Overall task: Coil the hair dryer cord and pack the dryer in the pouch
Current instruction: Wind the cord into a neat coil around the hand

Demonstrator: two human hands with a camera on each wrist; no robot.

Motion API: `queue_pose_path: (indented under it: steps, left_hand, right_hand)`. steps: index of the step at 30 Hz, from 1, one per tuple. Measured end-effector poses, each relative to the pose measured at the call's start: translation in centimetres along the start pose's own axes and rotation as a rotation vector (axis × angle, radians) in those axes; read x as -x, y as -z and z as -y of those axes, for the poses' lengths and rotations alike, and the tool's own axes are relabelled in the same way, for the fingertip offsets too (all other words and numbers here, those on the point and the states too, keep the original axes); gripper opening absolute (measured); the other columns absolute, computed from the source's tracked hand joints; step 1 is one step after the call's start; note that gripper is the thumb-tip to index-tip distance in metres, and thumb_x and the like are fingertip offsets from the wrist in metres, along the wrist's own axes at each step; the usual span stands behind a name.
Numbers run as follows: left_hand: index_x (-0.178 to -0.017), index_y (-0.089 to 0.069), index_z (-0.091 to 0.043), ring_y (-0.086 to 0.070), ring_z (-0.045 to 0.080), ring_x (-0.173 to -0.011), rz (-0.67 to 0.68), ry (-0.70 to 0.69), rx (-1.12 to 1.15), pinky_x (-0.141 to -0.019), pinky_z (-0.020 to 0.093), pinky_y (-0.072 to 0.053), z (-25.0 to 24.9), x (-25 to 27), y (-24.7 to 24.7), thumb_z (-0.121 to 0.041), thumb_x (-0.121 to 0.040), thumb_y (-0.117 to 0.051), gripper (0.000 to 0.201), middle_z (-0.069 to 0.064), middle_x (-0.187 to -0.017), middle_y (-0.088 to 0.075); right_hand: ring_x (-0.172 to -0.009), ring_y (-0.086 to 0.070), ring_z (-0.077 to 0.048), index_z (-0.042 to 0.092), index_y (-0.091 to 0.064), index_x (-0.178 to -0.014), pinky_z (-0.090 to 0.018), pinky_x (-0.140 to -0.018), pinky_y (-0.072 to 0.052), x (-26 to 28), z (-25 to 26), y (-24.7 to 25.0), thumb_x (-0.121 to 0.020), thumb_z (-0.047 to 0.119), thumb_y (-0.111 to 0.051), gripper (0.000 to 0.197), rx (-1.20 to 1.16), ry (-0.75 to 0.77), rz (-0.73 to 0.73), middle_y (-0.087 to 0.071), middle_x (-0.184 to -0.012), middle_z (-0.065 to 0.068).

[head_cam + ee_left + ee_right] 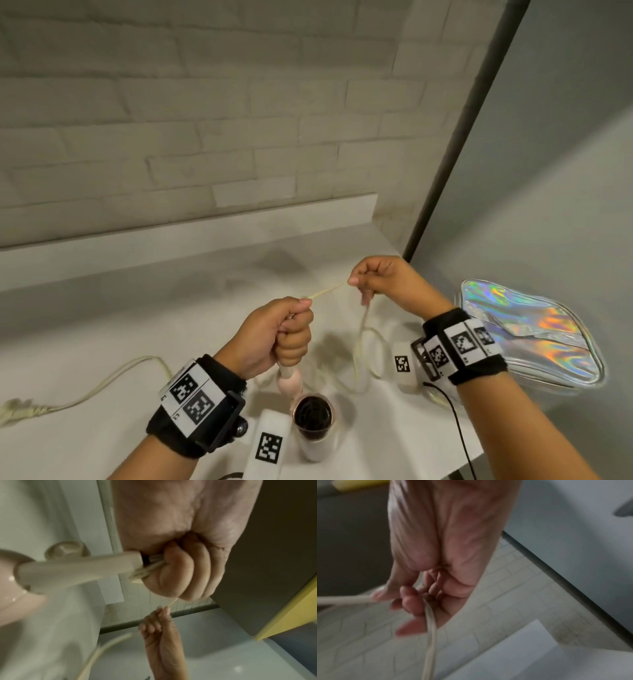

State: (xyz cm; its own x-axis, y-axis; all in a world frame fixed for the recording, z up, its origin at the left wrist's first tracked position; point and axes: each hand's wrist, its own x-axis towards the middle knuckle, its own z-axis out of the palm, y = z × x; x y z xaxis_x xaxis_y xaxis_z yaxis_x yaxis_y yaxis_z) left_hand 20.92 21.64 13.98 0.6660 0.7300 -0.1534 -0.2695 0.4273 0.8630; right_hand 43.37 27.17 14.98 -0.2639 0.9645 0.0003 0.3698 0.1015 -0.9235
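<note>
Left hand [274, 337] fisted on pale pink plastic hair dryer [310, 416] handle w/ 1 wrap of cream cord [361, 346]; right hand [380, 279] pinches cord taut beside it. Coiling step. Next: lay another wrap.

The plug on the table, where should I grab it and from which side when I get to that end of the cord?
Probably by its body, from above, pinching across its sides. The plug lies flat at the table's far left edge, and the cord runs off to its right, so the top looks clear. Both hands are busy now.
</note>
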Motion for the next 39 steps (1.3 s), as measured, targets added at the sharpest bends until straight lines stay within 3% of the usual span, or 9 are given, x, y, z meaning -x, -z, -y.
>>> queue_pose_path:
  steps: [3, 6, 12, 19, 21, 24, 30, 35, 39]
  left_hand:
    - [-0.042, -0.027, -0.022, -0.009, 0.009, -0.034, -0.052, -0.017, 0.024, -0.037, 0.013, -0.015, 0.0, -0.1, 0.3, -0.030, -0.080, -0.040, 0.040, -0.011, -0.033, -0.026]
    - [-0.046, -0.022, -0.021, -0.008, 0.010, -0.035, -0.063, -0.053, 0.077, -0.038, 0.015, -0.012, 0.0, 0.1, 0.4, -0.032, -0.076, -0.048, 0.041, -0.011, -0.035, -0.020]
    - [-0.044, -0.036, -0.020, -0.006, 0.012, -0.038, -0.125, -0.187, 0.150, -0.038, 0.018, -0.010, -0.1, -1.1, -0.6, -0.033, -0.081, -0.039, 0.040, -0.009, -0.035, -0.019]
    - [-0.065, -0.043, -0.014, -0.031, 0.007, -0.032, -0.320, -0.329, 0.127, -0.035, 0.018, -0.029, -0.7, -3.1, -0.5, -0.030, -0.097, -0.024, 0.040, -0.008, -0.040, -0.034]
    - [-0.071, -0.044, -0.013, -0.055, 0.017, -0.043, -0.411, -0.351, 0.076, -0.048, 0.027, -0.053, -0.8, -3.4, 0.1, -0.031, -0.099, -0.022, 0.040, -0.001, -0.045, -0.049]
    - [-0.072, -0.043, -0.012, -0.068, 0.025, -0.064, -0.471, -0.319, -0.095, -0.057, 0.033, -0.059, -1.0, -3.4, -0.3, -0.029, -0.100, -0.023, 0.038, 0.005, -0.058, -0.066]
    - [-0.075, -0.052, -0.009, -0.034, 0.006, -0.030, -0.389, -0.141, -0.657, -0.035, 0.017, -0.028, -0.4, -2.9, -2.9, -0.033, -0.098, -0.025, 0.044, -0.006, -0.036, -0.042]
    - [-0.072, -0.055, -0.014, -0.019, 0.005, -0.037, -0.162, -0.070, -0.615, -0.037, 0.016, -0.018, -0.5, -0.9, -2.9, -0.048, -0.089, -0.044, 0.040, -0.012, -0.041, -0.027]
    - [-0.050, -0.030, -0.021, -0.015, 0.007, -0.034, -0.105, -0.109, -0.398, -0.037, 0.015, -0.015, -0.5, -0.9, -2.2, -0.042, -0.085, -0.050, 0.046, -0.010, -0.038, -0.023]
  right_hand:
    - [-0.047, -0.035, -0.014, 0.005, -0.041, -0.054, -0.029, -0.050, -0.030, 0.0, -1.8, -0.5, -0.063, 0.068, -0.063, 0.067, 0.379, -0.075, -0.215, -0.037, -0.049, -0.002]
    - [-0.052, -0.035, -0.018, 0.013, -0.029, -0.056, -0.033, -0.053, -0.028, 0.1, -1.3, -0.5, -0.057, 0.090, -0.031, 0.076, 0.654, -0.152, -0.196, -0.033, -0.053, -0.003]
    - [-0.071, -0.055, -0.033, 0.013, -0.037, -0.100, -0.039, -0.065, -0.041, 0.2, -2.0, -4.0, -0.097, 0.040, -0.025, 0.030, 0.761, 0.009, 0.044, -0.057, -0.078, -0.012]
    - [-0.086, -0.056, -0.035, 0.010, -0.056, -0.105, -0.035, -0.067, -0.034, 2.8, -2.8, -9.0, -0.084, -0.001, -0.047, 0.025, 1.026, 0.235, 0.434, -0.061, -0.094, -0.017]
    - [-0.076, -0.057, -0.035, 0.007, -0.063, -0.088, -0.038, -0.065, -0.044, 3.1, -1.6, -8.3, -0.076, -0.006, -0.052, 0.020, 0.988, 0.365, 0.403, -0.061, -0.080, -0.015]
    - [-0.075, -0.062, -0.029, 0.010, -0.066, -0.077, -0.037, -0.064, -0.051, 3.5, 0.9, -6.5, -0.071, -0.007, -0.056, 0.020, 0.861, 0.531, 0.253, -0.067, -0.083, -0.010]
    - [-0.067, -0.057, -0.018, 0.011, -0.057, -0.081, -0.030, -0.065, -0.046, 2.7, 4.3, -3.5, -0.074, 0.002, -0.057, 0.011, 0.701, 0.542, -0.066, -0.063, -0.072, -0.001]
    - [-0.075, -0.053, -0.016, 0.014, -0.058, -0.079, -0.022, -0.069, -0.040, 0.4, 2.5, 1.8, -0.077, -0.002, -0.058, 0.015, 0.511, 0.349, -0.415, -0.057, -0.078, 0.002]
    - [-0.069, -0.059, 0.003, 0.022, -0.058, -0.073, -0.007, -0.066, -0.043, -0.5, 1.2, 0.5, -0.081, 0.000, -0.061, 0.024, 0.262, 0.154, -0.289, -0.061, -0.074, 0.010]
